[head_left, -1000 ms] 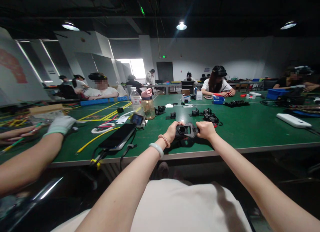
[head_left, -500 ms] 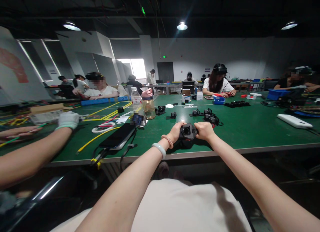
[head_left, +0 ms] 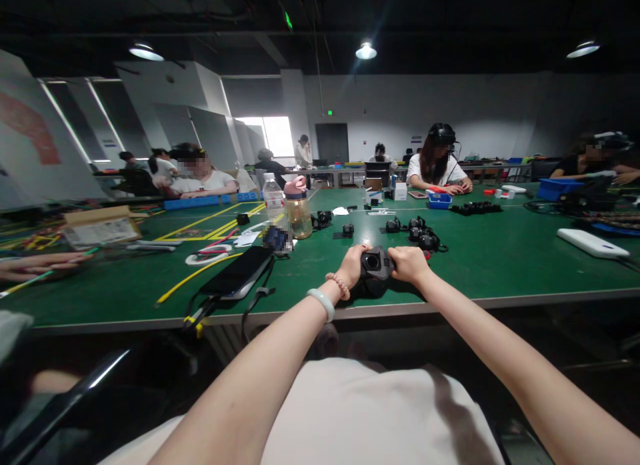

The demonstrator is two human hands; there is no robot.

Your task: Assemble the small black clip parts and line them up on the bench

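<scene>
Near the front edge of the green table (head_left: 480, 265), my left hand (head_left: 353, 265) grips the left side of a black device (head_left: 377, 263) with a round, lens-like opening. My right hand (head_left: 409, 263) has its fingers closed round the right side of the same device. A beaded bracelet and a pale bangle circle my left wrist. Just beyond my hands lie several small black devices, among them one on the left (head_left: 348, 231) and a cluster on the right (head_left: 424, 234).
Left of my hands lie a black phone (head_left: 237, 273) with cables and a yellow cable (head_left: 190, 277). Behind them stand a pink-lidded bottle (head_left: 299, 215) and a clear bottle (head_left: 273, 197). A white power bank (head_left: 590, 243) is at right. Co-workers sit around the table.
At the left, a co-worker's gloved hand has drawn back off the table toward the lower left. My hands keep their hold on the black device, almost unmoved.
</scene>
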